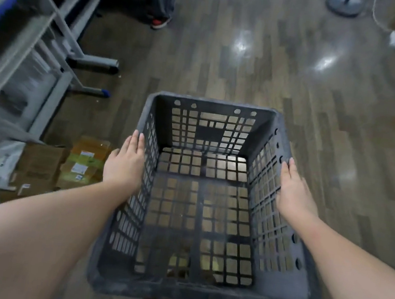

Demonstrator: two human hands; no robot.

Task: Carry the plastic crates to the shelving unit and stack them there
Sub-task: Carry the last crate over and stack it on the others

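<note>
Crate carried at waist height over the floor, between both palms. Left hand and right hand press flat on its side rims, fingers straight, not hooked. I'd keep even inward pressure and hold it level. Shelving ahead-left; flattened boxes and a bystander's shoe crowd that route.

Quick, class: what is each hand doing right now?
Left hand: open, straight fingers pressed flat against the crate's left side.
Right hand: open, flat against its right side.
</note>
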